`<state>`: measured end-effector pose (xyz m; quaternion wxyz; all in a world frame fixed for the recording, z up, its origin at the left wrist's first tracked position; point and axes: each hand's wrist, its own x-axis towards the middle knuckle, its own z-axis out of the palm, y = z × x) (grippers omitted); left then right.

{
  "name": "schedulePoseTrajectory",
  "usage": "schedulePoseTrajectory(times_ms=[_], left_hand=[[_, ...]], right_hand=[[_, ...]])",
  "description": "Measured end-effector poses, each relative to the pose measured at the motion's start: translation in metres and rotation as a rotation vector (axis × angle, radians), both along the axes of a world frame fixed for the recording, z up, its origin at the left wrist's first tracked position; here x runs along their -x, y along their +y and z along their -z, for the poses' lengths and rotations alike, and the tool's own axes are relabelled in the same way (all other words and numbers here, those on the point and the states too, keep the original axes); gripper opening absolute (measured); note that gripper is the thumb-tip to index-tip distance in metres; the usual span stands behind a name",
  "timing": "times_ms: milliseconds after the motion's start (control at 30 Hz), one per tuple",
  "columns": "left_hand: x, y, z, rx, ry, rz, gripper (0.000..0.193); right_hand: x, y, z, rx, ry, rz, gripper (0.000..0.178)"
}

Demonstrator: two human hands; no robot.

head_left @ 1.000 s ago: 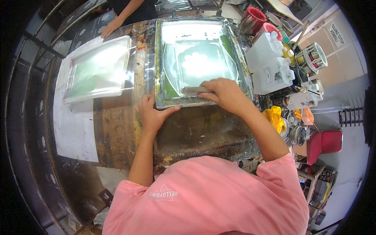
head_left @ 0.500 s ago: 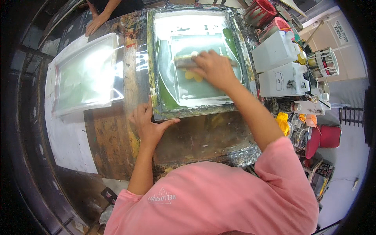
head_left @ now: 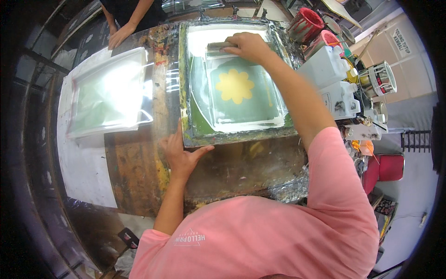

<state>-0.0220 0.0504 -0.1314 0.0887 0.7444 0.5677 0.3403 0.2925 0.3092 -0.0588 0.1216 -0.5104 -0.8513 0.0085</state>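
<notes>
A screen-printing frame (head_left: 246, 139) lies on the worktable, its mesh green with a pale flower-shaped area (head_left: 235, 86) in the middle. White ink (head_left: 200, 36) is spread along the far end and sides of the mesh. My right hand (head_left: 249, 47) grips a squeegee (head_left: 216, 46) near the far end of the screen, fingers wrapped over its handle. At the near left corner of the frame rests my left hand (head_left: 179, 151), thumb and fingers spread apart against the frame's edges.
Left of the frame, clear plastic sheets (head_left: 107, 95) lie on white paper (head_left: 86, 174). Another person's hand (head_left: 121, 36) rests at the far left. White jugs (head_left: 323, 67), a red-stained bucket (head_left: 305, 25) and paint cans (head_left: 378, 78) crowd the right side. Clamps (head_left: 235, 11) stand behind the frame.
My right hand has pushed the squeegee away from me, from the middle of the screen to its far end, uncovering the flower shape. My left hand stays at the frame's corner.
</notes>
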Motion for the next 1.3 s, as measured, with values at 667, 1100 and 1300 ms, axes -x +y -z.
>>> schedulePoseTrajectory(times_ms=[667, 1100, 1300], left_hand=[[-0.006, -0.008, -0.005, -0.009, -0.091, -0.035, 0.105], [-0.025, 0.019, -0.095, 0.013, -0.304, 0.027, 0.109], [-0.03, -0.014, -0.032, 0.25, 0.602, -0.172, 0.113]], right_hand=[[0.034, -0.262, -0.041, 0.037, 0.063, 0.063, 0.04], [0.036, -0.19, -0.153, -0.685, 0.099, 0.091, 0.033], [0.036, -0.164, -0.201, -0.634, 0.209, 0.089, 0.043]])
